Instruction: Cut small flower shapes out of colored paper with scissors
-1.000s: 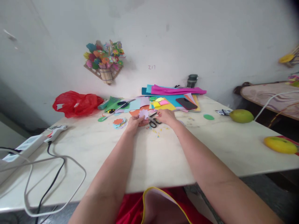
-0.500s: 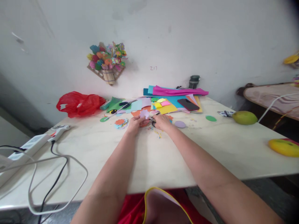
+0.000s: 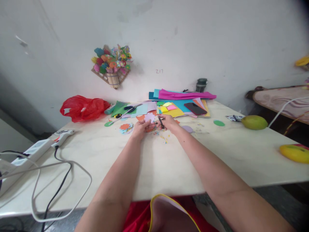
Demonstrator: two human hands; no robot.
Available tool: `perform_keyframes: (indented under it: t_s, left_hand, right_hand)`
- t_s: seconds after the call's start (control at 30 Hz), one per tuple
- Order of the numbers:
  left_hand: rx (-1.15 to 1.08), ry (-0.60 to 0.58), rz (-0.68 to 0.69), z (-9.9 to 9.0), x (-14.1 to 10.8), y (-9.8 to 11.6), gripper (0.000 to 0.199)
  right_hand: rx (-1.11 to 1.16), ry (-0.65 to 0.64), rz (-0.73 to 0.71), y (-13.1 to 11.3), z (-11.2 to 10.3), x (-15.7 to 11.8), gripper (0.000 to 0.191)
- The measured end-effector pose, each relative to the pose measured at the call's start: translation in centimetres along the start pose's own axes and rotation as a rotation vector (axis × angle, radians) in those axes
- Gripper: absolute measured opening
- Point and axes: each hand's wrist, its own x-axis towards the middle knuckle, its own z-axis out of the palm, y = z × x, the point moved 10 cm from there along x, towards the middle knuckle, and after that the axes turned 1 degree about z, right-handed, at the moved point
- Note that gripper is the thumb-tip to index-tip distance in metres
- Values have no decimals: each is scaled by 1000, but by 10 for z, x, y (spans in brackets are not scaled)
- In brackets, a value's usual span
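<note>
A scallop-edged lilac paper flower (image 3: 149, 117) is pinched in my left hand (image 3: 142, 127), above the pale table. My right hand (image 3: 168, 122) grips small dark-handled scissors (image 3: 161, 122), their tips close to the fingers of my left hand. Orange paper (image 3: 151, 128) shows just below the flower. Small paper clippings (image 3: 165, 138) lie on the table beneath my hands. To the left is a stack of cut paper flowers (image 3: 126, 128), orange on top. A lilac paper disc (image 3: 187, 129) rests right of my right hand, partly behind the wrist.
Coloured sheets (image 3: 178, 112) with a phone (image 3: 195, 109) lie behind my hands. Other scissors (image 3: 130, 109) and a red bag (image 3: 84, 108) are back left. Cables (image 3: 70, 162) and a power strip (image 3: 29, 154) lie left, mangoes (image 3: 254, 122) right.
My right hand and the scissors have turned, so the dark handles show more upright. The lilac flower stays in my left hand. The whole view has shifted slightly.
</note>
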Motion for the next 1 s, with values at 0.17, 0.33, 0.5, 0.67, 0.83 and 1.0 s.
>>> perform_keyframes:
  t_s: [0.17,0.33,0.5,0.67,0.83,1.0]
  left_hand:
    - [25,-3,9,0,0,1,27]
    - [55,-35,-3,7,-4,4,27]
    - [79,-65,1,13,-6,4,26]
    - [82,-71,3,13,-6,3,26]
    - [69,-72,-7,13,-5,2,30]
    - [58,-97,-36,16,-3,-1,29]
  right_hand:
    - [247,36,15,-4,-4,-3,13]
    - [281,56,21,-2,-5,0,19]
    - [283,85,-3,-4,-7,-1,29]
    - [268,109,-49,-9,-7,0,33]
    - [169,134,-106,-8,-7,5,30]
    - [16,155,-151,-8,-8,9,32]
